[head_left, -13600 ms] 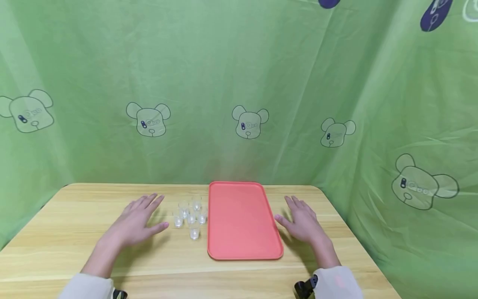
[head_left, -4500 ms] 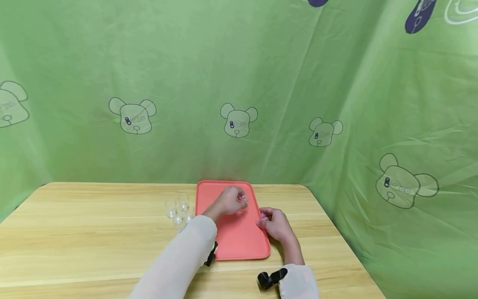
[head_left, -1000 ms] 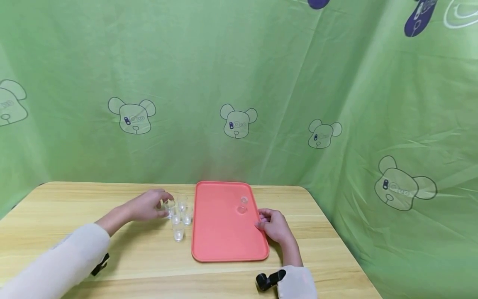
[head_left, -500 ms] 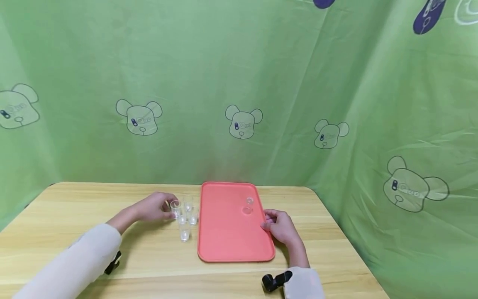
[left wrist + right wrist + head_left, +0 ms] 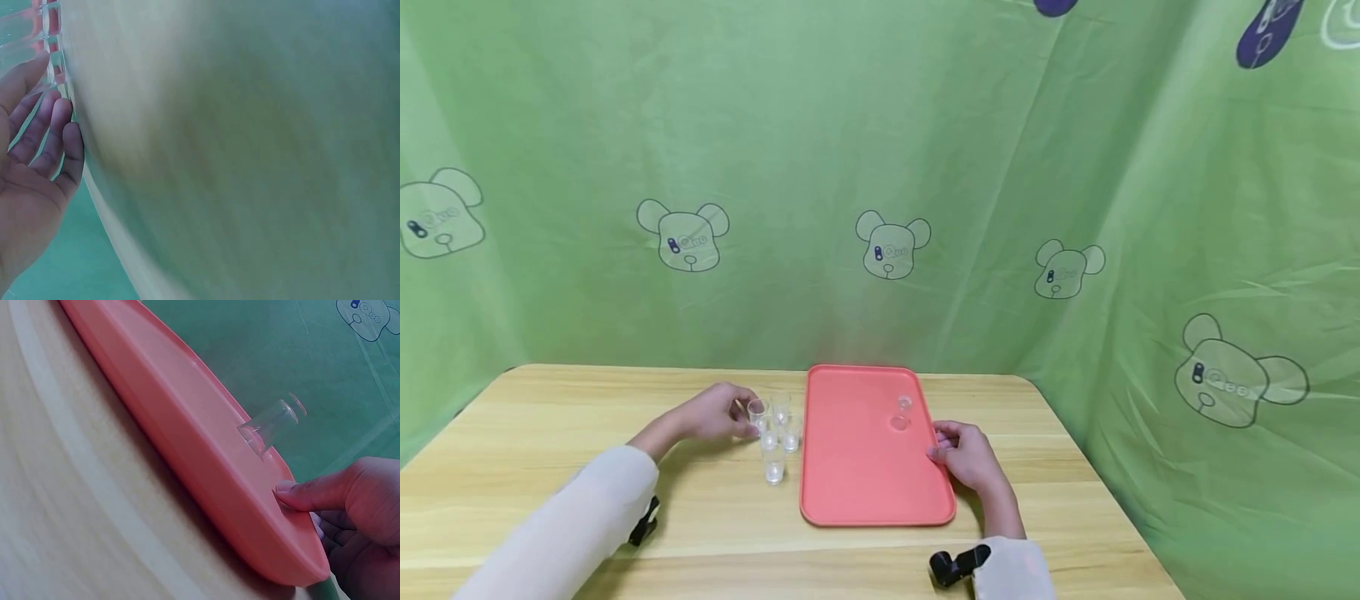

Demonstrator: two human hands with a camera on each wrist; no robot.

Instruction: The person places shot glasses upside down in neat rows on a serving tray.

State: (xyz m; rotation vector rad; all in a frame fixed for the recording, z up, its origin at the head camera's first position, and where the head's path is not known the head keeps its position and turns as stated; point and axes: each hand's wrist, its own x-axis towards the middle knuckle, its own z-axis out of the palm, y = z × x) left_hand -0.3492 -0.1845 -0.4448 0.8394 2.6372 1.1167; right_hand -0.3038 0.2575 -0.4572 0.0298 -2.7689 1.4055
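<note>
by the right hand (image 5: 968,457), the one tray (image 5: 872,475) is pinched at its right rim, presumably to be kept steady. left of the tray, a glass (image 5: 757,410) is pinched by the left hand (image 5: 721,412), perhaps because it is outermost; four other glasses (image 5: 773,467) are bunched there. in the tray's far right part, one upturned glass (image 5: 269,428) is stood mouth-down, probably for stability. behind the tray, a curtain (image 5: 775,317) is hung.

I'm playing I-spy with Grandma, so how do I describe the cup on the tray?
On the wooden table, find the red tray. Near its right edge, toward the far end, stands a small clear cup. It's the only one on the tray, and it's upside down; the other cups bunch together left of the tray.
</note>
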